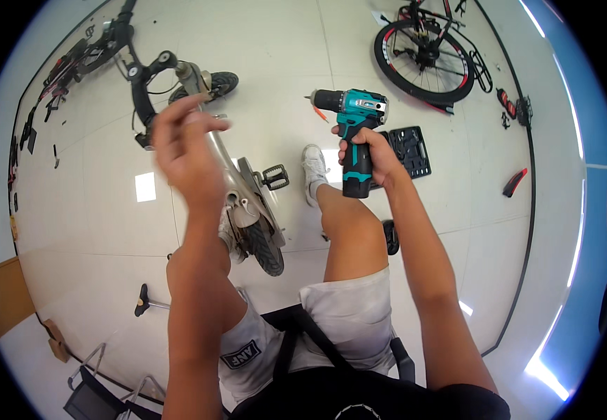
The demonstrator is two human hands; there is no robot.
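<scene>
My right hand (377, 155) is wrapped round the grip of a teal and black cordless drill (359, 126). The drill is held upright above the floor, its black chuck pointing left with a short bit in it. My left hand (190, 150) is raised, blurred by motion, with thumb and forefinger stretched out apart; I see nothing held in it. Beneath that hand is a grey small-wheeled bike (223, 150) with black handlebars, a black pedal (274, 177) and a thick black tyre (265, 252) between my legs.
An open black tool case (412, 152) lies on the floor behind the drill. A larger bicycle wheel (426, 59) is at the far right. Bike parts line the left wall. A saddle with its post (144, 301) lies at left, near a black chair (97, 395).
</scene>
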